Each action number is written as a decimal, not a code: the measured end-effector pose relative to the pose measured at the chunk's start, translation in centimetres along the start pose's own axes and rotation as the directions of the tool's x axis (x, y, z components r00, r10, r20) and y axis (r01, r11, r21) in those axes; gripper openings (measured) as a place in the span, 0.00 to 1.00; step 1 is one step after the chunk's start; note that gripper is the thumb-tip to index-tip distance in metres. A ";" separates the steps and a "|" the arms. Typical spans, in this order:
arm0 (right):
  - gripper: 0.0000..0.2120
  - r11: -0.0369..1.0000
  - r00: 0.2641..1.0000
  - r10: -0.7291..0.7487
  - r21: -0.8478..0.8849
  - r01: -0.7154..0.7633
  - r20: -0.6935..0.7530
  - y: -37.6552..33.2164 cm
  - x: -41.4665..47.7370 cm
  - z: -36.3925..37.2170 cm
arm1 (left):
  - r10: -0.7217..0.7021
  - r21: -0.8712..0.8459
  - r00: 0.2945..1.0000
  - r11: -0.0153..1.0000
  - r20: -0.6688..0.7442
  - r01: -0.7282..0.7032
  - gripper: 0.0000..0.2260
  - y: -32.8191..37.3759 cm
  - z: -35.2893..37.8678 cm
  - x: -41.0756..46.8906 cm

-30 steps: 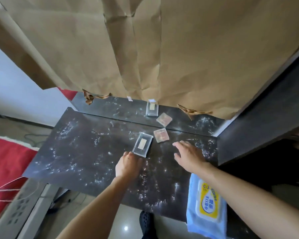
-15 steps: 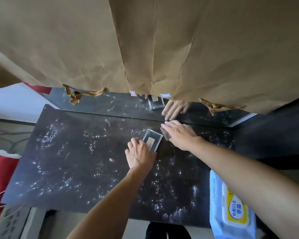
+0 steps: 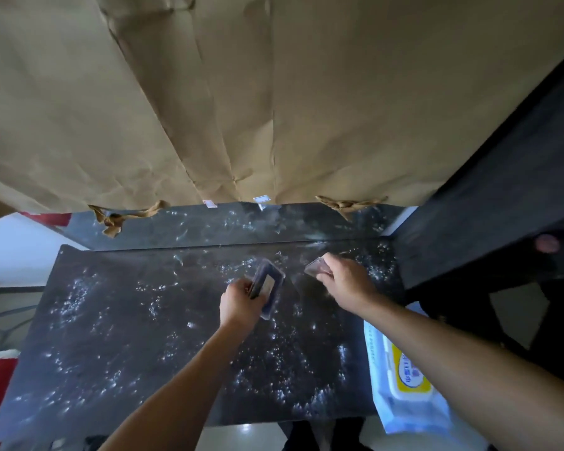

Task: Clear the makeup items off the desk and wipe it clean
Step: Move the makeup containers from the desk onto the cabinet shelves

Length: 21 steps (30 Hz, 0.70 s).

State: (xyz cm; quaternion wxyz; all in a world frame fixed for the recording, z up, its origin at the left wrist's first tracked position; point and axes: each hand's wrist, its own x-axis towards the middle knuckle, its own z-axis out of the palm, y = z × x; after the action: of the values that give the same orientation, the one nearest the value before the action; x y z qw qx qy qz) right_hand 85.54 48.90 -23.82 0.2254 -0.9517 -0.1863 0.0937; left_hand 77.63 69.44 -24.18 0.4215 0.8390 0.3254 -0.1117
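Gripping a clear case (image 3: 272, 285) is left hand (image 3: 240, 305); right hand (image 3: 347, 281) pinches a compact (image 3: 316, 267).

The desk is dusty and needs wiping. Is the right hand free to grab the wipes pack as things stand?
Probably not yet. The right hand pinches a small compact, so its grip is taken. The wipes pack lies close by at the right edge of the desk, with nothing stacked on it.

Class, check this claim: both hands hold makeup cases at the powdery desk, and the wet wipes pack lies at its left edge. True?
No: the head view shows the wet wipes pack at the desk's right edge, not its left. The rest stands.
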 end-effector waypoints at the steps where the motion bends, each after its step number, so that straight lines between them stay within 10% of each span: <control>1: 0.10 1.000 1.000 0.003 0.007 -0.003 -0.011 0.5 -1.0 -0.8 | -0.012 -0.033 0.999 0.999 0.038 0.014 0.04 0.5 0.2 -0.4; 16: 0.18 0.951 0.935 0.273 0.209 -0.227 -0.226 17.8 -16.1 -13.2 | 0.168 -0.238 0.932 0.967 0.321 -0.092 0.14 11.6 14.0 -13.0; 21: 0.19 0.916 0.899 0.365 0.266 -0.300 -0.241 24.6 -17.5 -17.1 | 0.025 -0.416 0.941 0.901 0.338 0.125 0.06 15.1 19.8 -16.8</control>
State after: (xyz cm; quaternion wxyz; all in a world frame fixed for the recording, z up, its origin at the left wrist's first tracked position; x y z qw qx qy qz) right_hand 81.77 14.80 -18.51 0.3354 -0.9416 0.0260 0.0127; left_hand 76.22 39.91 -19.08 0.6428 0.6846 0.2872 -0.1889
